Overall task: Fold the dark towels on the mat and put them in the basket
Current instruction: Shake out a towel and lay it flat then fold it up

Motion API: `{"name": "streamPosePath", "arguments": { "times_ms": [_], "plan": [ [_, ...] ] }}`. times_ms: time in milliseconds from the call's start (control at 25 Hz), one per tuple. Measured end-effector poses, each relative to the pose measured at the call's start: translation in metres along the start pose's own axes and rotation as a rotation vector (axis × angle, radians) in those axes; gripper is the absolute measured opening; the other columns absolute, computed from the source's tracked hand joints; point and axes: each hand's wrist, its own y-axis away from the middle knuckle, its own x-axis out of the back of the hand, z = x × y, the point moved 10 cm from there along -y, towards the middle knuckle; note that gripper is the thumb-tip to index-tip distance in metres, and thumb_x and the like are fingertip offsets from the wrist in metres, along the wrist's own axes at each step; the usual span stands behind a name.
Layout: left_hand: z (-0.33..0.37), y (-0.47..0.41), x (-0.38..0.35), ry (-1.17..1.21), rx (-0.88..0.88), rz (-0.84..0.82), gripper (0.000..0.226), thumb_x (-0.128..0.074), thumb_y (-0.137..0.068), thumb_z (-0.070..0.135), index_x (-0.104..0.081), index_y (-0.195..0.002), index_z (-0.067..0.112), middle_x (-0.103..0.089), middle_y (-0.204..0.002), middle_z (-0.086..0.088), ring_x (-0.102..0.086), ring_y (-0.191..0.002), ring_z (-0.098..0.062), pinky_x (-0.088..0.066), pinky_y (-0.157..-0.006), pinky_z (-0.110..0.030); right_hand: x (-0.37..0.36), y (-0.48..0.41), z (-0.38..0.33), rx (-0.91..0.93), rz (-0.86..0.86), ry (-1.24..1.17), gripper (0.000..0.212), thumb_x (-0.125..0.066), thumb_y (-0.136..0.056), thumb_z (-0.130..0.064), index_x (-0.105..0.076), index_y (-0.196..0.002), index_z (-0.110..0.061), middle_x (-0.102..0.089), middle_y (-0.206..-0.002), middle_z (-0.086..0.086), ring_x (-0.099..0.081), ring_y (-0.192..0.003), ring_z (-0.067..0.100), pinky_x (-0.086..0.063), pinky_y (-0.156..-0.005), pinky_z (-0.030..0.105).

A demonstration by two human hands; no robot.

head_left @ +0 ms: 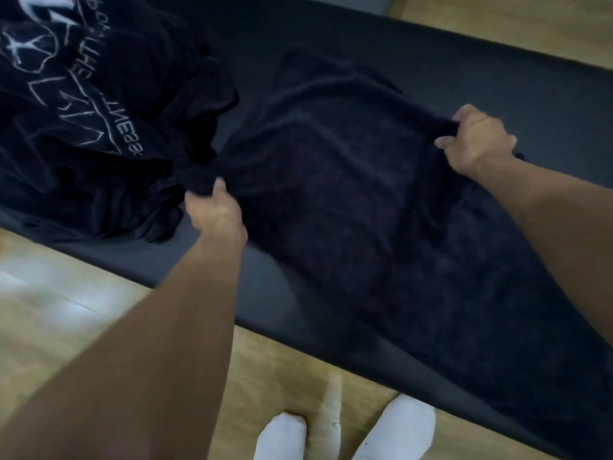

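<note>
A dark navy towel (348, 180) is stretched over the dark mat (497, 71), and its near part hangs toward my feet. My left hand (214, 207) grips the towel's left edge with curled fingers. My right hand (477, 137) pinches a bunched part of the right edge. A heap of dark towels (99, 127) with white printed lettering lies on the mat at the left, touching the stretched towel near my left hand. No basket is in view.
The mat runs diagonally across a light wooden floor (66, 310). My two feet in white socks (348, 433) stand on the floor at the mat's near edge. A grey object corner (365, 3) shows at the top edge.
</note>
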Motion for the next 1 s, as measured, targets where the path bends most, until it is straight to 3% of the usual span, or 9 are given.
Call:
{"name": "streamPosePath", "arguments": {
  "times_ms": [120,200,320,440,560,680,760,880,1000],
  "plan": [
    [0.033,-0.006,-0.086,-0.041,-0.036,-0.206,0.059,-0.061,-0.094,0.036,-0.040,-0.146,0.014,-0.052,-0.139,-0.004,-0.054,-0.118,-0.022,-0.045,-0.106,-0.040,0.030,-0.009,0.055,-0.087,0.084,0.021,0.048,-0.056,-0.096,-0.045,-0.045,-0.132,-0.014,-0.055,-0.128,0.018,-0.047,-0.124,0.040,-0.024,-0.108,0.057],
    [0.014,0.011,-0.112,-0.123,0.046,-0.293,0.076,-0.075,-0.075,0.049,-0.049,-0.138,0.014,-0.058,-0.131,-0.004,-0.058,-0.111,-0.024,-0.050,-0.100,-0.044,0.034,0.001,0.094,-0.127,0.031,0.100,0.066,-0.057,-0.087,-0.064,-0.047,-0.132,-0.017,-0.051,-0.133,0.015,-0.045,-0.126,0.040,-0.022,-0.107,0.063],
    [-0.051,0.066,-0.099,-0.354,0.138,-0.384,0.096,-0.082,-0.045,0.065,-0.060,-0.122,0.014,-0.066,-0.116,-0.005,-0.066,-0.101,-0.029,-0.061,-0.075,-0.045,0.030,0.030,0.139,-0.247,-0.057,0.144,0.082,-0.061,-0.078,-0.072,-0.044,-0.135,-0.015,-0.045,-0.138,0.015,-0.041,-0.129,0.040,-0.023,-0.106,0.064],
    [-0.116,0.131,-0.087,-0.514,0.238,-0.604,0.060,-0.082,-0.074,0.040,-0.057,-0.120,0.010,-0.064,-0.117,-0.006,-0.066,-0.099,-0.029,-0.058,-0.052,-0.031,0.015,0.052,0.153,-0.274,-0.094,0.195,0.076,-0.063,-0.082,-0.065,-0.046,-0.134,-0.012,-0.045,-0.136,0.016,-0.042,-0.128,0.039,-0.026,-0.106,0.063],
    [-0.100,0.130,-0.089,-0.421,0.108,-0.557,0.056,-0.076,-0.078,0.033,-0.057,-0.125,0.011,-0.064,-0.124,-0.006,-0.064,-0.107,-0.029,-0.060,-0.076,-0.042,0.014,0.072,0.166,-0.278,-0.105,0.237,0.069,-0.057,-0.086,-0.065,-0.050,-0.128,-0.010,-0.051,-0.129,0.014,-0.047,-0.123,0.036,-0.028,-0.105,0.056],
    [-0.032,0.102,-0.108,-0.300,-0.132,-0.454,0.074,-0.070,-0.084,0.033,-0.039,-0.149,0.013,-0.045,-0.150,-0.006,-0.046,-0.134,-0.024,-0.037,-0.114,-0.037,-0.004,0.117,0.186,-0.359,-0.183,-0.012,0.076,-0.062,-0.080,-0.069,-0.056,-0.126,-0.008,-0.062,-0.118,0.011,-0.058,-0.113,0.035,-0.041,-0.104,0.049],
    [-0.008,0.090,-0.107,-0.322,-0.185,-0.427,0.069,-0.062,-0.095,0.028,-0.028,-0.154,0.016,-0.036,-0.156,-0.003,-0.040,-0.138,-0.020,-0.032,-0.116,-0.032,-0.038,0.168,0.185,-0.404,-0.303,-0.352,0.063,-0.075,-0.077,-0.056,-0.068,-0.120,-0.010,-0.070,-0.110,0.009,-0.067,-0.100,0.028,-0.053,-0.094,0.040],
    [-0.037,0.091,-0.075,-0.443,-0.050,-0.552,0.075,-0.077,-0.079,0.039,-0.048,-0.143,0.013,-0.057,-0.138,-0.006,-0.057,-0.120,-0.027,-0.049,-0.102,-0.044,-0.085,0.247,0.175,-0.500,-0.496,-0.522,0.041,-0.080,-0.080,-0.030,-0.070,-0.116,-0.013,-0.072,-0.108,0.003,-0.067,-0.095,0.022,-0.051,-0.085,0.031],
    [-0.098,0.099,-0.004,-0.721,0.004,-0.594,0.067,-0.085,-0.066,0.041,-0.066,-0.120,0.007,-0.070,-0.114,-0.009,-0.065,-0.103,-0.033,-0.055,-0.090,-0.042,-0.102,0.288,0.170,-0.552,-0.430,-0.590,0.045,-0.078,-0.082,-0.031,-0.064,-0.122,-0.016,-0.068,-0.113,0.000,-0.064,-0.105,0.026,-0.049,-0.090,0.036]
  ]
}}
